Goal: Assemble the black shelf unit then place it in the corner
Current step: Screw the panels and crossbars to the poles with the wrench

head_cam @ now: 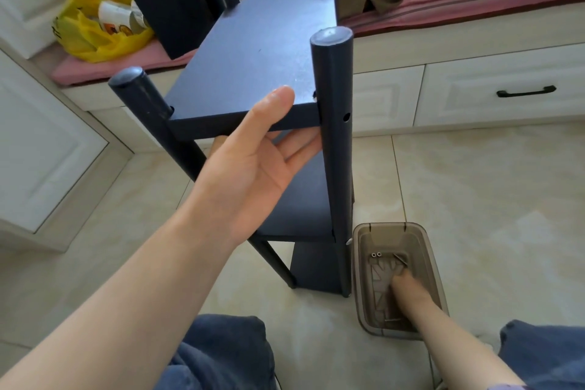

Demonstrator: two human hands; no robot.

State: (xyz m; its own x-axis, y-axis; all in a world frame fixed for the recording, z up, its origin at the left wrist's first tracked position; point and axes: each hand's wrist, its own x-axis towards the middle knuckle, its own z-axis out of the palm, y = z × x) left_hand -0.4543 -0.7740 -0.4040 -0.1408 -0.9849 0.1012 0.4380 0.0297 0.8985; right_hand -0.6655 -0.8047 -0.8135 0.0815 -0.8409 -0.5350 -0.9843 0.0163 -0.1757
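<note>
Upright on the tiled floor [474, 184] at centre frame: black shelf unit [253, 51], front edge of its top shelf pinched by the left hand [253, 165], thumb above, fingers flat beneath. At lower right, just beside the unit's foot: right hand [408, 291] down inside a brown see-through plastic box [424, 241], near two small screws [376, 254]. Blurred there; cannot tell whether pinching anything.

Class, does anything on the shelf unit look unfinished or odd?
Yes: the near right post has an empty screw hole level with the top shelf, while the joint below shows a silver screw head.
</note>
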